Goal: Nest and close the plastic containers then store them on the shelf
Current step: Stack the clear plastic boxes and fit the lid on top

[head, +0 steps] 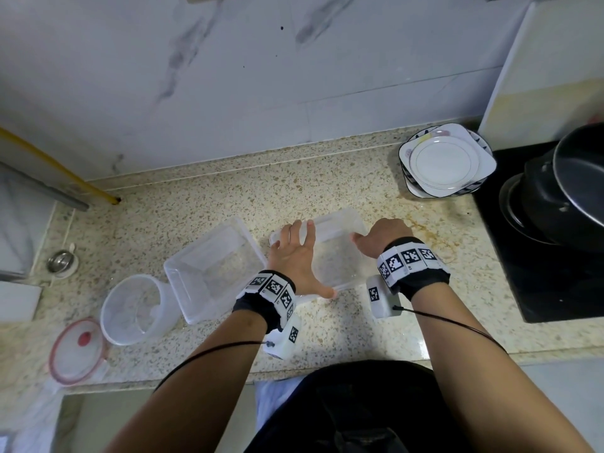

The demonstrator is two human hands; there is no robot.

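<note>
Two hands on clear rectangular plastic container (330,253) at bench centre: left hand (295,256) w/ fingers spread flat along its left rim, right hand (382,237) gripping right wall; best lifted level, then lowered squarely into larger clear rectangular tub (212,269) just beside.

Counter (327,184): beige w/ brown and grey speckles. Wall (228,76) behind counter: white marble w/ grey veins. On counter, two rectangular containers (212,269) (336,237): clear plastic. Left of them, round container (134,308): clear, frosted; round lid (76,349): clear w/ red rim and red centre spot. Plates (446,160) at counter's back right: white w/ thin dark rim lines, blue-black pattern on lower ones. Stove (539,256) right of counter: black; pots (555,197): black. Wristbands (408,259): black w/ black-and-white square marker tags. Pipe (58,166) at counter's back left: yellow.
</note>
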